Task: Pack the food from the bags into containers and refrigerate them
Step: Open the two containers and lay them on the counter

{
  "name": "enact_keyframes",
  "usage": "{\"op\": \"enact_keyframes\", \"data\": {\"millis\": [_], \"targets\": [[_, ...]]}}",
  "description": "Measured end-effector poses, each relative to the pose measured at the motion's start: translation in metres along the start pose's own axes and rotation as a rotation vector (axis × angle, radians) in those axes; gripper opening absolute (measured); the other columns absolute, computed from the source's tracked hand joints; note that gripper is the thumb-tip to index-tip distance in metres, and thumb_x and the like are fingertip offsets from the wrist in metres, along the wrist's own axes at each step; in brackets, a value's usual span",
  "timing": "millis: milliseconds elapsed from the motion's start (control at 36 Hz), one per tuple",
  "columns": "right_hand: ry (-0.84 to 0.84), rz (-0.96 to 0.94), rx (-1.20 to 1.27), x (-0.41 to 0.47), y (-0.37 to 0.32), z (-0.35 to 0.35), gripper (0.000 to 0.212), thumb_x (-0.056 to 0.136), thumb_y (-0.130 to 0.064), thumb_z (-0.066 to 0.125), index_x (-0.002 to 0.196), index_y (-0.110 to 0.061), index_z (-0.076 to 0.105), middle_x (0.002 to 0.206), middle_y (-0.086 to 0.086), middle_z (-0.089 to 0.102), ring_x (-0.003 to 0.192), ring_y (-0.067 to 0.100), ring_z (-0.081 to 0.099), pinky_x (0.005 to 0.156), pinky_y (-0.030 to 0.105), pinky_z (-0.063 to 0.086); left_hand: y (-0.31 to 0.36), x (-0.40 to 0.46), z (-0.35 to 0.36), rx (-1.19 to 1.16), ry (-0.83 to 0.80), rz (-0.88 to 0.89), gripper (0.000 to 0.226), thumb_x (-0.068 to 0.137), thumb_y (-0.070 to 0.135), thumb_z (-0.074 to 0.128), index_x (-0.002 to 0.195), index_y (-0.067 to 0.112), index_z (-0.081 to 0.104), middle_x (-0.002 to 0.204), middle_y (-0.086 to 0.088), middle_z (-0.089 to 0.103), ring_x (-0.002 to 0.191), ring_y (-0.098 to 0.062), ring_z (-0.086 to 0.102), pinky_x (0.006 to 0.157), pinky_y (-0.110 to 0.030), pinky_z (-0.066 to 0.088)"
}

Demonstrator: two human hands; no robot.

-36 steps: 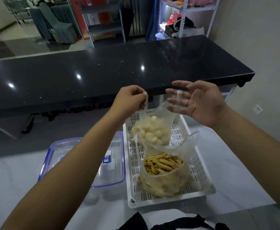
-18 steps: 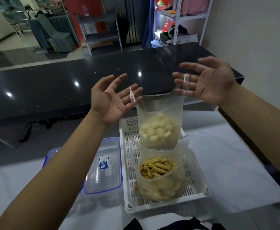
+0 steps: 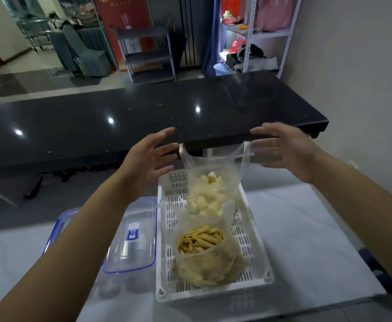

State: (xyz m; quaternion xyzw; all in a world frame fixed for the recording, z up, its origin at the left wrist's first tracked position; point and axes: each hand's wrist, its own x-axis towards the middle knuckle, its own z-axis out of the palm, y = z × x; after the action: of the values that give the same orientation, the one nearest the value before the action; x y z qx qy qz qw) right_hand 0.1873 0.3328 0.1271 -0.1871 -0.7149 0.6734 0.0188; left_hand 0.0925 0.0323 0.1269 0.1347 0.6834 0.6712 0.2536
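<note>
Now both the left hand (image 3: 152,156) and right hand (image 3: 283,149) are spread, fingers hooking the handles of the clear plastic bag of pale chunks (image 3: 210,194) above the white slotted basket (image 3: 248,240); best widen its mouth evenly

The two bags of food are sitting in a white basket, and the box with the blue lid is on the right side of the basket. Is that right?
Nearly. The two bags, the one with pale chunks and the one with yellow sticks, do sit in the white basket. But the head view shows the box with the blue lid on the left side of the basket, not the right.
</note>
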Motion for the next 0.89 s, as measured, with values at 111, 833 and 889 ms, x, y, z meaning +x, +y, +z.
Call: {"op": "enact_keyframes", "data": {"millis": [111, 833, 889], "targets": [[0.033, -0.341, -0.462, -0.025, -0.012, 0.014, 0.044, 0.092, -0.054, 0.056, 0.131, -0.036, 0.061, 0.13, -0.017, 0.059, 0.124, 0.009, 0.052, 0.096, 0.029, 0.043, 0.009, -0.031, 0.01, 0.537, 0.069, 0.162, 0.065, 0.085, 0.071, 0.051, 0.146, 0.053, 0.039, 0.139, 0.026, 0.043, 0.125, 0.015, 0.043, 0.093, -0.018, 0.035], [-0.599, -0.928, -0.681, -0.189, 0.061, 0.198, 0.054, 0.092, -0.057, 0.052, 0.141, -0.034, 0.055, 0.157, -0.01, 0.039, 0.153, 0.015, 0.015, 0.123, 0.048, 0.014, -0.142, -0.288, -0.02, 0.956, 0.565, -0.266, 0.073, 0.086, 0.082, 0.035, 0.149, 0.057, 0.009, 0.169, 0.013, 0.0, 0.156, -0.012, -0.009, 0.127, -0.044, 0.005], [-0.599, -0.836, -0.702, -0.202, 0.074, 0.219, 0.057, 0.091, -0.062, 0.048, 0.143, -0.039, 0.051, 0.159, -0.015, 0.032, 0.153, 0.01, 0.009, 0.123, 0.048, 0.012, -0.154, -0.308, -0.031, 0.945, 0.561, -0.293, 0.077, 0.081, 0.08, 0.032, 0.15, 0.058, 0.007, 0.169, 0.014, -0.005, 0.155, -0.011, -0.013, 0.124, -0.041, 0.0]]}}
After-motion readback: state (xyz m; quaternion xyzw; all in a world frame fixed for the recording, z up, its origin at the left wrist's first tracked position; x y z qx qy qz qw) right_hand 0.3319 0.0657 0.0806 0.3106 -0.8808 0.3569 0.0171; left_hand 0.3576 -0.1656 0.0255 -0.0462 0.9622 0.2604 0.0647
